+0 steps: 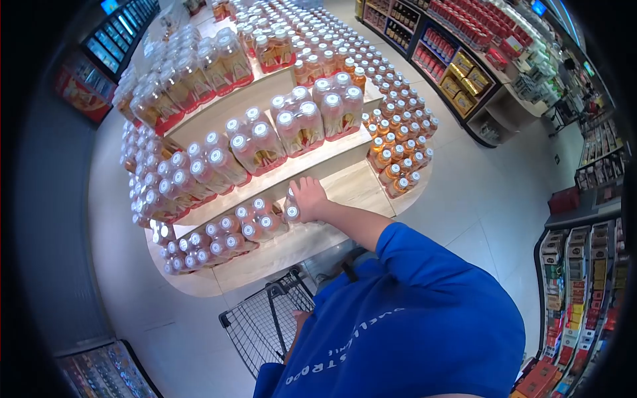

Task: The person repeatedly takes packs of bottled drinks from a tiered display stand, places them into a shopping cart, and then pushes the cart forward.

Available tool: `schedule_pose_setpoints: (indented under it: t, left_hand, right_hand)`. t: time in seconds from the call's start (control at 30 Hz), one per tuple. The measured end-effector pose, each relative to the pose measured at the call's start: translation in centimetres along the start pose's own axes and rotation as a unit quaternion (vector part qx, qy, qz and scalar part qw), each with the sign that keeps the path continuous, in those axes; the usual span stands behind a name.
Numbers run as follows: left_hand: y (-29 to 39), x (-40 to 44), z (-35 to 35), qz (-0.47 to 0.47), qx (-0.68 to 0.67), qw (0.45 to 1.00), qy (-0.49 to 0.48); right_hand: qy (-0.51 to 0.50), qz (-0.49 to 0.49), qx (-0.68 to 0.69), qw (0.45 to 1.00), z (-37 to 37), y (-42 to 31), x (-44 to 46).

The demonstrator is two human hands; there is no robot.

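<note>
On the lower shelf [245, 265] of a tiered display, my right hand [309, 199] is curled over the top of a shrink-wrapped pack of bottles [292, 212] with white caps. My fingers cover much of this pack, which stands at the right end of a row of similar bottle packs [229, 235]. My left hand [300, 317] is low by the black wire shopping cart [255, 325]. Most of that hand is hidden by my blue shirt, and its fingers do not show clearly.
Above, the middle tier carries more bottle packs [259, 146]. Loose orange-drink bottles [398, 152] stand around the right side of the display. Store shelves [458, 73] line the far right, with another rack [577, 285] nearer. A fridge [86, 83] is at the upper left.
</note>
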State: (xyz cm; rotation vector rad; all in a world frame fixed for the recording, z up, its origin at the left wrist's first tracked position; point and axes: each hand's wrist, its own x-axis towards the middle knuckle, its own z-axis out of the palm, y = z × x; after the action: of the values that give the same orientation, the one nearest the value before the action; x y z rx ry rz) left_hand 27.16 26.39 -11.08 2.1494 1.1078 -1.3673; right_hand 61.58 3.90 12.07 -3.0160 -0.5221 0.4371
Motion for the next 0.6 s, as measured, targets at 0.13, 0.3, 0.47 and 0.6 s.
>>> schedule_pose_setpoints:
  t: [0.13,0.3,0.47,0.6]
  left_hand:
    - [-0.7,1.2,-1.5,0.031,0.023,0.999,-0.015]
    - [-1.5,2.1,-2.8,0.061,0.056,0.996,-0.026]
    - [-1.8,2.8,-3.6,0.092,0.079,0.992,-0.045]
    - [-1.8,2.4,-5.8,0.144,0.133,0.977,-0.082]
  right_hand:
    - [-0.006,0.050,0.006,0.999,0.3,0.0,-1.3]
    - [-0.009,0.053,0.045,0.998,0.6,0.2,-2.8]
    - [0.009,0.038,0.091,0.995,0.9,0.9,-5.5]
    - [0.011,0.026,0.098,0.995,2.2,2.3,-8.5]
